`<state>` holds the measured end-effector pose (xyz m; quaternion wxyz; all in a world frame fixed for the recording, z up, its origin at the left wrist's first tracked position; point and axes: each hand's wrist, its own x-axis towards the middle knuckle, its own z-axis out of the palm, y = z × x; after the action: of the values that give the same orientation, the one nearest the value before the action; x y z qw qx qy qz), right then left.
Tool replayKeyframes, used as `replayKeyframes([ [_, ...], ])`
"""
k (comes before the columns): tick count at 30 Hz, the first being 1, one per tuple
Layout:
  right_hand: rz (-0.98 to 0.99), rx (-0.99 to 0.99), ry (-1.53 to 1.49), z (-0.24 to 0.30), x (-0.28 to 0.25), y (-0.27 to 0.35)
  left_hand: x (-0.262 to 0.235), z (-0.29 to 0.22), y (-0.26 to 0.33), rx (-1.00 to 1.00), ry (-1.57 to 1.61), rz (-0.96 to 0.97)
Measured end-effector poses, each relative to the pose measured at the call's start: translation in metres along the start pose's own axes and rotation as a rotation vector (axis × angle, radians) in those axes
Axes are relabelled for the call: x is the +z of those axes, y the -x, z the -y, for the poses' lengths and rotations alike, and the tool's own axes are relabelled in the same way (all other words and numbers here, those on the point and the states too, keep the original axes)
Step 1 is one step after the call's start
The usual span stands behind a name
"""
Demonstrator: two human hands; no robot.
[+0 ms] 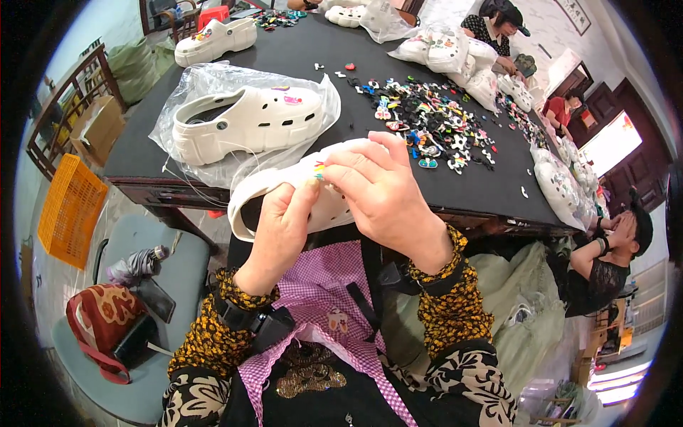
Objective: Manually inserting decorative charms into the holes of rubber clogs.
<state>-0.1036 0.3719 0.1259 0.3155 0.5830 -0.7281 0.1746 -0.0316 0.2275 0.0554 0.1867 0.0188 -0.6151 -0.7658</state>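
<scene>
While both hands were closed on it, a white clog (284, 186) was held above the lap, just off the near edge of the dark tabletop (299, 57). A small coloured charm (319, 170) was pinched against its upper by the right hand (380, 192); the underside was gripped by the left hand (281, 231). Its long axis ran left to right, slightly tilted; which end was the toe could not be told. A bagged clog (245, 121) and scattered charms (427, 121) were seen beyond.

The scene is evenly and brightly lit; glare is seen at a window (610, 142) on the right. Edges are bent and darkened by fisheye distortion.
</scene>
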Motion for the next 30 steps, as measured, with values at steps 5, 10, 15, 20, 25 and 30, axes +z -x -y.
replayKeyframes([
  [5, 0.035, -0.065, 0.07, 0.012, -0.011, -0.005, 0.001, -0.005, -0.001, 0.02, -0.021, 0.0],
  [10, 0.024, -0.048, 0.034, 0.014, -0.006, -0.006, -0.003, -0.001, -0.002, 0.035, -0.035, 0.018],
  [15, -0.036, -0.092, 0.072, 0.016, 0.003, -0.005, -0.005, -0.001, -0.003, 0.083, -0.171, 0.037],
  [20, 0.003, -0.136, 0.069, 0.016, 0.002, -0.009, -0.013, 0.013, -0.009, 0.056, -0.17, 0.076],
  [25, 0.018, -0.173, 0.073, 0.013, 0.006, -0.013, -0.013, 0.006, -0.012, 0.138, -0.335, 0.082],
  [30, -0.001, -0.183, 0.055, 0.012, 0.011, -0.012, -0.018, 0.003, -0.011, 0.093, -0.374, 0.119],
])
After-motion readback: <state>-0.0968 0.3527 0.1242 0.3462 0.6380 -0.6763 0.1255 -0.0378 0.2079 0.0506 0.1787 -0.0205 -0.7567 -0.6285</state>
